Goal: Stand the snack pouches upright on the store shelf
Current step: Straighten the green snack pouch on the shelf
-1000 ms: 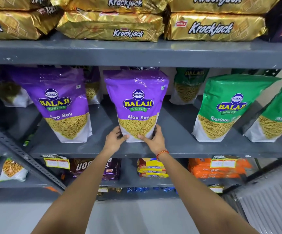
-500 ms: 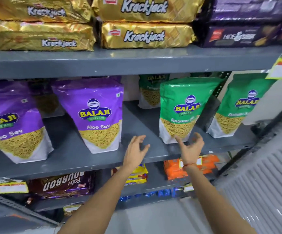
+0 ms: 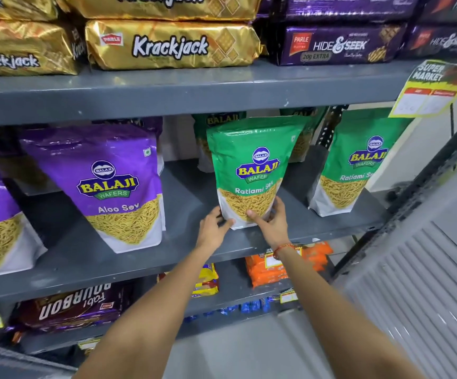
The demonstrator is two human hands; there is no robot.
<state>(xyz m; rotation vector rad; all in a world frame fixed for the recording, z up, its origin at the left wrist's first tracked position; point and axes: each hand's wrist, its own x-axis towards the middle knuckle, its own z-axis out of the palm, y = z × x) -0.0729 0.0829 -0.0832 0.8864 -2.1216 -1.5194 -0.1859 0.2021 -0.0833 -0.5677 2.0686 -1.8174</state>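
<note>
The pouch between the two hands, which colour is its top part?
Green, on the Ratlami Sev pouch, head view.

Two bare forearms reach forward and up, converging. The left hand (image 3: 213,227) presses flat, fingers together, thumb forward. The right hand (image 3: 270,220) curls, thumb and fingers (image 3: 279,207) spread in a grip; an orange thread bracelet (image 3: 283,248) circles its wrist.

We see both hands at the base of a green Ratlami Sev pouch (image 3: 249,170) standing on the grey shelf (image 3: 145,258): left hand (image 3: 213,228) at its left corner, right hand (image 3: 271,224) gripping its right side.
</note>
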